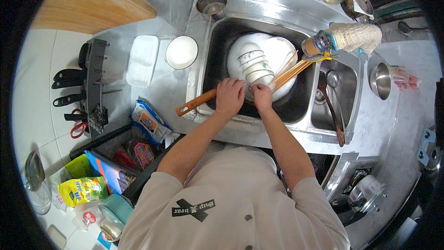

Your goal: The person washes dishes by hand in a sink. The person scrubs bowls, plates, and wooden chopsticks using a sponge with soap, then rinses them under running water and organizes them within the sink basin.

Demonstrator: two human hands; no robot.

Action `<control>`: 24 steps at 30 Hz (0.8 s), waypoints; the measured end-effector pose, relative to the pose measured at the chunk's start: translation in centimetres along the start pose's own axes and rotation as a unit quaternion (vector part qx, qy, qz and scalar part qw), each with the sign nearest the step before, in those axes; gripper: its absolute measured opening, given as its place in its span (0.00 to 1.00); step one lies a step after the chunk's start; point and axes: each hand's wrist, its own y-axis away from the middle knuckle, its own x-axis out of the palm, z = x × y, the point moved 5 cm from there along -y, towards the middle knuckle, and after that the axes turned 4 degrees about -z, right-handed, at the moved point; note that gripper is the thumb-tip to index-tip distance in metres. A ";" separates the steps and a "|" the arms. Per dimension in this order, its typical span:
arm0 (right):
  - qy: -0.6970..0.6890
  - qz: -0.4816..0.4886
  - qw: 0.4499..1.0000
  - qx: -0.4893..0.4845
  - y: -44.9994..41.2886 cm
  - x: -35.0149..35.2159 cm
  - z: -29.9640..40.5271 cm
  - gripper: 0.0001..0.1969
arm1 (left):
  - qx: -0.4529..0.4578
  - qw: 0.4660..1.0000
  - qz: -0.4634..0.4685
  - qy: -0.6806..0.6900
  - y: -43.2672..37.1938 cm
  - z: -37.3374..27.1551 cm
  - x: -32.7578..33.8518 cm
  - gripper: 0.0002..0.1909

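Both hands are over the large basin of a steel sink point(305, 118). My left hand point(230, 97) is palm down, its fingers pointing towards the basin's middle; a wooden handle point(196, 103) runs out from beneath it over the left rim. My right hand point(262, 98) has curled fingers at the near end of a leaning stack of patterned bowls point(258, 66). A pale, blurred thing lies between the hands; its kind and any grip on it are unclear. Beside the bowls are a bundle of wooden chopsticks point(290, 76), a white dish point(282, 50) and suds point(236, 52).
The small right basin holds a wooden utensil point(326, 100) and a metal ladle point(333, 79). A cloth point(357, 37) hangs over the tap. Left of the sink are a white bowl point(181, 52), a plastic container point(142, 61) and a wall rack of knives point(94, 86). Right stands a metal bowl point(381, 81).
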 end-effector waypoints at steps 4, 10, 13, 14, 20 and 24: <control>-0.035 -0.029 0.999 0.016 -1.0 -0.7 -1.2 0.20 | 0.008 1.000 -0.007 -0.011 0.0 0.0 -0.1 0.13; 0.105 -0.001 0.994 -0.002 -1.0 -0.9 3.3 0.23 | 0.016 1.000 0.012 -0.017 0.5 0.2 0.0 0.14; 0.082 -0.044 0.995 0.029 -2.0 -0.2 1.4 0.22 | 0.053 0.998 0.020 -0.016 0.9 -0.2 0.0 0.18; 0.017 -0.070 0.997 0.032 -2.8 0.0 -0.3 0.21 | 0.057 0.998 0.021 -0.014 0.9 -0.4 -0.1 0.18; -0.266 -0.056 0.946 0.177 -3.8 -3.4 -2.7 0.23 | 0.123 0.990 0.048 -0.053 2.7 -0.4 -0.2 0.27; -0.081 -0.073 0.994 0.025 -3.0 -3.8 -2.9 0.27 | 0.127 0.987 0.069 -0.064 2.7 -0.6 -0.1 0.28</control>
